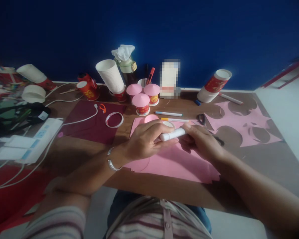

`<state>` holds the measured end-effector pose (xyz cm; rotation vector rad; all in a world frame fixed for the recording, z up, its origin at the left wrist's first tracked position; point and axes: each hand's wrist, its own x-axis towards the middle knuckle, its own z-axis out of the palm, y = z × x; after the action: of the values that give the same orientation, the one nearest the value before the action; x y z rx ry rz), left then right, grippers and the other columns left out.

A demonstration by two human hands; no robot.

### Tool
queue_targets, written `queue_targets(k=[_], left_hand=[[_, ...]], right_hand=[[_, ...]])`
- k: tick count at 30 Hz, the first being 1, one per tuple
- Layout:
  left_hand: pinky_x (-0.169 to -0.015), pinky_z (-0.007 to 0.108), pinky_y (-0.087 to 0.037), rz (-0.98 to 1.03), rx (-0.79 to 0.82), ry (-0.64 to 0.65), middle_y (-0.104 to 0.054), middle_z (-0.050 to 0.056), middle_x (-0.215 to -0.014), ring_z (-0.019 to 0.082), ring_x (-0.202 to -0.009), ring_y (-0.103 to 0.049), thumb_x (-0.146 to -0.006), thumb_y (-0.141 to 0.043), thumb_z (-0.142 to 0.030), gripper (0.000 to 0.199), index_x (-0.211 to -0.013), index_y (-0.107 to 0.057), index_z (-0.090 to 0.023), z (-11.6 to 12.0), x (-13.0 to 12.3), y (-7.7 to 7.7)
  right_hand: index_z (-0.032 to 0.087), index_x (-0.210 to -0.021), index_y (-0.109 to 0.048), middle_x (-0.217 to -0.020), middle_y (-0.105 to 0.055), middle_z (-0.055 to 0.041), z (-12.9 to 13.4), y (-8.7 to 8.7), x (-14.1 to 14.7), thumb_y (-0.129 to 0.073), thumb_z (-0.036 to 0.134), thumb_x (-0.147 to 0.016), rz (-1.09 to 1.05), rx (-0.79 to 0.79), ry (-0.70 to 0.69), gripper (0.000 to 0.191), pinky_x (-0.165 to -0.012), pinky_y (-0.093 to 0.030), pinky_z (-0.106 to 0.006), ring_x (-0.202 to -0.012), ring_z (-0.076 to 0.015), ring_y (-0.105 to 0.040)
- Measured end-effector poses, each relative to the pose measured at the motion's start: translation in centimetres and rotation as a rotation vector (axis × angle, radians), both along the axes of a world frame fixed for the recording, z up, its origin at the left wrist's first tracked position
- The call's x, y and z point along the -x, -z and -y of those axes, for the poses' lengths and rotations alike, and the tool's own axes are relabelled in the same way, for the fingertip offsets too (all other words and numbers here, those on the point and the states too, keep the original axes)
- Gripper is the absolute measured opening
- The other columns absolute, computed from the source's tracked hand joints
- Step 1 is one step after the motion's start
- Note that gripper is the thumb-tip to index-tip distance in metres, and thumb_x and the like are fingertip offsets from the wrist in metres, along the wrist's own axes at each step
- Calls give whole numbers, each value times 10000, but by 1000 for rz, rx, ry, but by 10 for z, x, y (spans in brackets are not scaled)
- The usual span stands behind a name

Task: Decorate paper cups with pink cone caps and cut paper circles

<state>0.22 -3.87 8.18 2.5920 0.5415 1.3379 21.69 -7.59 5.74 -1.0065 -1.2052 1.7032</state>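
My left hand, a silver bracelet on its wrist, is closed around a thick white stick-shaped tube; whether it is a marker or a glue stick I cannot tell. My right hand is closed on the tube's far end, its thumb pressed along it. Both hands are just above pink paper sheets stacked on the table. A pink disc lies at the stack's back edge. Beyond the hands stand several small red cups topped with pink paper cones.
Two thin markers and black-handled scissors lie behind the hands. At right are pink paper offcuts and a stack of red-and-white cups. Paper cups, tape and a power strip with cables occupy the left.
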Motion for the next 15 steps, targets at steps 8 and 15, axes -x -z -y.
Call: queue_targets(k=[8, 15], left_hand=[[-616, 229, -516, -26, -40, -25, -730, 0, -810, 96, -648, -639, -871, -798, -315, 264, -1038, -646, -177, -1, -1, 1], [-628, 242, -498, 52, 230, -68, -627, -23, -822, 102, -665, -571, -821, -830, -401, 443, -1142, -586, -218, -9, 13, 15]], right_hand=[[196, -685, -555, -551, -321, 84, 2, 3, 4, -616, 629, -940, -117, 60, 59, 506, -441, -370, -228, -463, -77, -303], [247, -903, -739, -553, -434, 92, -1, -11, 6, -842, 373, -808, -309, -102, 300, 189, -459, -426, -212, -443, -60, -340]])
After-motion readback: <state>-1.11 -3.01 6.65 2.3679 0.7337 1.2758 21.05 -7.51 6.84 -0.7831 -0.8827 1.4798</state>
